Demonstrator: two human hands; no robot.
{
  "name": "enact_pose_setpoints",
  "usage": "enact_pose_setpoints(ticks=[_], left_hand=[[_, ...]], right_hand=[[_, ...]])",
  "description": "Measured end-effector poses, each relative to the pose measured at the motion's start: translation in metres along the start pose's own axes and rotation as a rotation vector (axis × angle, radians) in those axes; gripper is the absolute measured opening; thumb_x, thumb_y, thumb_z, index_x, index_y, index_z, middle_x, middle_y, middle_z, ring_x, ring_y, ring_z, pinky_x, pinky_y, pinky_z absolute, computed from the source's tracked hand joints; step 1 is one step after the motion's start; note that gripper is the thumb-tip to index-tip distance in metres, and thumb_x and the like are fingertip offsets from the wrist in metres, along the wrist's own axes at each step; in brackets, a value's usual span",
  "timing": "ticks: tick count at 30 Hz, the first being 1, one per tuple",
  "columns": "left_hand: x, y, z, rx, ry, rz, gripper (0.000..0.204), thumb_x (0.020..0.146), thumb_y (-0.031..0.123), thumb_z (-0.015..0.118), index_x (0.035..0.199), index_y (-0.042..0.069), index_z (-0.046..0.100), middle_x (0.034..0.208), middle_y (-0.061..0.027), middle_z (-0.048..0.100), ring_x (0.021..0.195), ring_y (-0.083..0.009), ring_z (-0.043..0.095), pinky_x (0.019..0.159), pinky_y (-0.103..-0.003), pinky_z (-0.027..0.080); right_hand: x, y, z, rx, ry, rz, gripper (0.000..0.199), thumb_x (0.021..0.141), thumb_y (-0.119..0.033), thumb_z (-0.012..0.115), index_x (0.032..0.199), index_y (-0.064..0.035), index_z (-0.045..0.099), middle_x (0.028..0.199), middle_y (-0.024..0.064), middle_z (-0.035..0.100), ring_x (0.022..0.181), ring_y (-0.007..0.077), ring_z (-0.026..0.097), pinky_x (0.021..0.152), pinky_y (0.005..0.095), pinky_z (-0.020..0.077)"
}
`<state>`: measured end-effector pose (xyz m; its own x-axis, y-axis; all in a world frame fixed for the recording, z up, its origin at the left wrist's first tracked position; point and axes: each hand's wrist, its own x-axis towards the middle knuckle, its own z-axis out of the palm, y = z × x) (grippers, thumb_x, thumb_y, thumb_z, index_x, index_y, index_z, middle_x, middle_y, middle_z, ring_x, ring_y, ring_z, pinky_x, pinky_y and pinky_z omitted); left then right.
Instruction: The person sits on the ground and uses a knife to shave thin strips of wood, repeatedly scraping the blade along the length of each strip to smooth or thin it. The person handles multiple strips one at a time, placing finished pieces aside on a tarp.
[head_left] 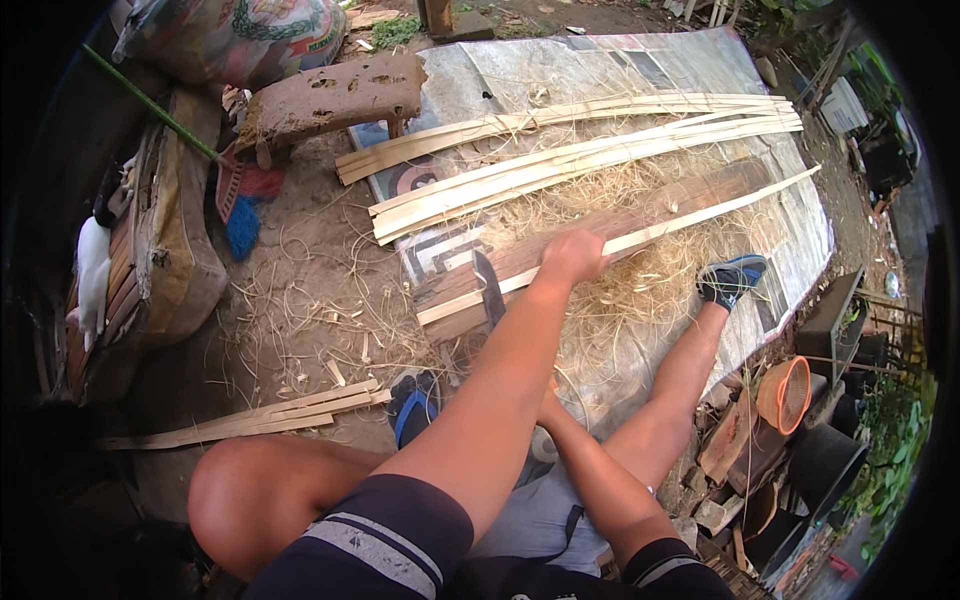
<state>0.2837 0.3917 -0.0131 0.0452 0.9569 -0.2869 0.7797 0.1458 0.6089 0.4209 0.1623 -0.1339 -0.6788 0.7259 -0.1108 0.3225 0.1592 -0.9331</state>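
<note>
My left hand [572, 255] is stretched forward and closed on a long pale bamboo strip [700, 212]. The strip lies along a dark wooden plank [650, 205] on the ground. Just left of that hand, a dark knife blade [488, 288] stands against the strip's near end. My right forearm reaches in from the lower right. My right hand [549, 402] is almost wholly hidden behind my left forearm, so its grip does not show. Pale curly shavings [640, 290] are heaped around the plank.
Two bundles of long bamboo strips [560, 165] lie on a printed tarp [600, 65] beyond the plank. Shorter strips [260, 415] rest on the dirt at left. My right foot [730, 280] is in a sandal beside the shavings. A broom [235, 195], sacks and an orange basket [785, 392] are around.
</note>
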Motion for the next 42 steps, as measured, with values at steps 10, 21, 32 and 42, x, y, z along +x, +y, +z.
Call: enact_pose_setpoints(ticks=[10,21,32,42], left_hand=[[-0.002,0.004,-0.002,0.032,0.023,-0.027,0.04,0.099,0.044,0.063,0.119,0.011,0.073,0.116,-0.0135,0.074,0.111,-0.0329,0.069,0.098,-0.048,0.055],[0.001,0.001,0.016,0.086,0.289,0.116,0.024,0.097,0.021,0.059,0.115,0.013,0.072,0.099,-0.0126,0.076,0.097,-0.034,0.073,0.085,-0.046,0.059],[0.017,-0.009,0.021,0.049,0.195,-0.017,0.028,0.095,0.02,0.053,0.108,0.013,0.077,0.108,-0.0176,0.074,0.105,-0.0363,0.071,0.09,-0.049,0.056],[0.015,-0.016,0.016,0.101,0.122,-0.067,0.03,0.096,0.023,0.054,0.11,0.012,0.077,0.115,-0.0157,0.074,0.109,-0.0348,0.07,0.094,-0.048,0.056]], right_hand=[[-0.008,-0.021,0.058,0.619,-0.409,0.407,0.059,0.1,-0.028,0.067,0.15,-0.0033,0.047,0.15,0.0151,0.05,0.137,0.0275,0.05,0.115,0.0437,0.0384],[0.016,-0.015,-0.008,-0.073,-0.298,0.031,0.059,0.094,-0.028,0.073,0.144,-0.0025,0.053,0.132,0.0137,0.063,0.125,0.0261,0.059,0.107,0.041,0.0461],[0.033,-0.082,0.013,0.152,-0.2,0.392,0.063,0.097,-0.03,0.07,0.148,-0.001,0.047,0.149,0.015,0.054,0.134,0.0258,0.055,0.108,0.0394,0.0465],[0.037,-0.111,0.009,0.032,-0.247,0.264,0.052,0.102,-0.032,0.064,0.143,-0.0008,0.053,0.13,0.0159,0.062,0.124,0.0269,0.058,0.104,0.0396,0.0453]])
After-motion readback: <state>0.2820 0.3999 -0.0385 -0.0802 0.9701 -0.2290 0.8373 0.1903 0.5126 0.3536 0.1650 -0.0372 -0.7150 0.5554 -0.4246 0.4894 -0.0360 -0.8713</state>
